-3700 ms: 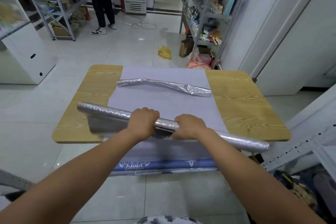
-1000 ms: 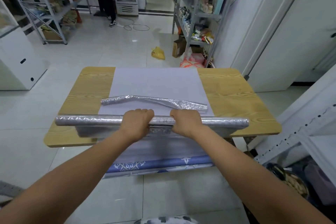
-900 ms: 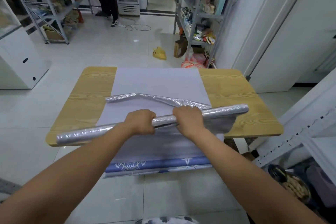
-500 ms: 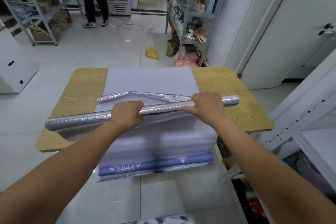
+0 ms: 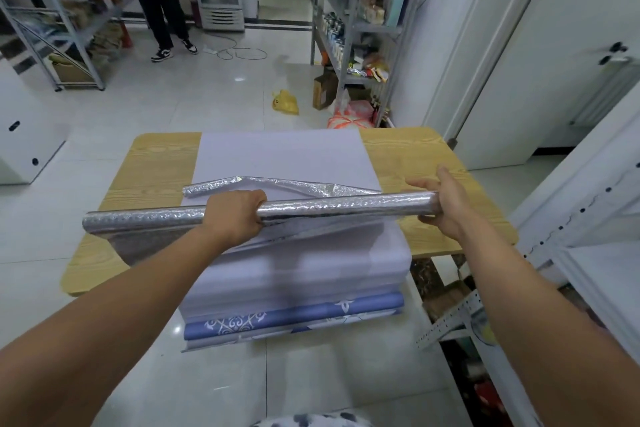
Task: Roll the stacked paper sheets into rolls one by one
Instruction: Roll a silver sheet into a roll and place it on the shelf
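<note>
A long silver embossed paper roll [image 5: 346, 210] lies level above the stack of pale sheets [image 5: 284, 156] on the wooden table [image 5: 415, 156]. My left hand [image 5: 235, 215] grips the roll left of its middle, fingers wrapped over the top. My right hand [image 5: 446, 201] is at the roll's right end, palm against it, fingers fairly straight, one finger above and the thumb below. A loose tail of the sheet [image 5: 138, 246] hangs under the roll's left part. Just behind lies a second, bent silver roll [image 5: 214, 187]. The stack's near edge drapes over the table, with a blue patterned sheet [image 5: 294, 315] lowest.
Metal shelves with goods [image 5: 360, 21] stand behind the table on the right, more shelving [image 5: 62, 21] at the far left. A person in black [image 5: 156, 0] stands at the back. A yellow bag [image 5: 285, 102] lies on the tiled floor. A white perforated rack [image 5: 571, 218] is close on my right.
My right hand slid along the roll from near its middle to the right end and opened against it. The roll swung from tilted to nearly level. My left hand kept its grip.
</note>
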